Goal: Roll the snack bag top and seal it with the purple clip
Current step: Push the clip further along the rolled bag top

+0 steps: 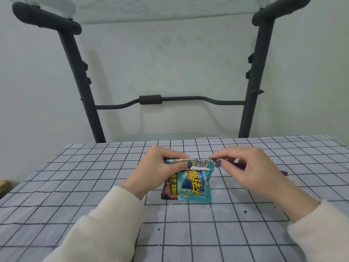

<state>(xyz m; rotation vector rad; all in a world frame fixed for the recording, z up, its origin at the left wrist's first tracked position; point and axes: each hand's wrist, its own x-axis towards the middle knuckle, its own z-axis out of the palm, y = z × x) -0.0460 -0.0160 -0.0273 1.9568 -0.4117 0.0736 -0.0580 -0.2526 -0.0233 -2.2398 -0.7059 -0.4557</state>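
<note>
1. Around me is a table (79, 190) under a pale cloth with a dark grid; behind it stands a black metal frame (188, 102) against a plain wall. A few small dark specks lie on the cloth near my right sleeve (321, 231).
2. The purple clip (240, 164) lies on the cloth just behind my right hand (251, 173), which hides most of it; another purple bit shows past my knuckles, and I cannot tell whether it is the same piece.
3. The snack bag (194, 186) sits near the middle of the table, between my hands. It is teal with big yellow lettering and a dark strip with red along its left edge. Its bottom rests on the cloth and its top is lifted off it.
4. The bag's top is folded over into a narrow, shiny band; I cannot tell how many turns it has.
5. My left hand (160, 167) pinches the left end of that band between thumb and fingers.
6. My right hand pinches the right end the same way, fingertips pressed together on the foil.
7. What is in the bag cannot be seen; it looks slightly puffed.
</note>
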